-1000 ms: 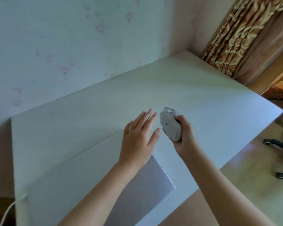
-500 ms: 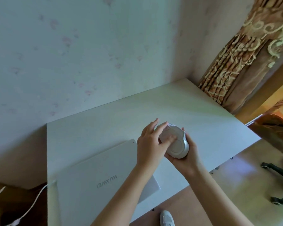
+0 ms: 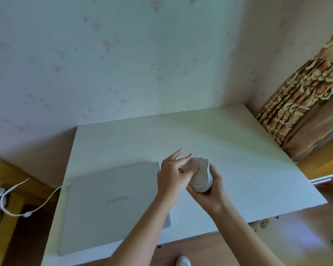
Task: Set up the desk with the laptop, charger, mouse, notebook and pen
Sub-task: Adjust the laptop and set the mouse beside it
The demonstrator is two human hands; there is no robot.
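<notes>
closed silver-grey laptop (image 3: 113, 206): 1 | pale grey rounded mouse (image 3: 201, 175): 1 | white cable (image 3: 23, 200): 1 | white rectangular table (image 3: 229, 143): 1 | bare hands: 2, left (image 3: 172, 176), right (image 3: 212, 186) | patterned brown-gold curtain (image 3: 304, 104): 1

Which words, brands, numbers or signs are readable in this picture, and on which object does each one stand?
"HUAWEI": on the closed lid of the laptop, seen upside down from the camera.
A small red mark at the lid's far right corner: too small to read.
The mouse, held underside up in the right hand with the left hand touching it: no legible text.
Nothing else bears writing.
</notes>
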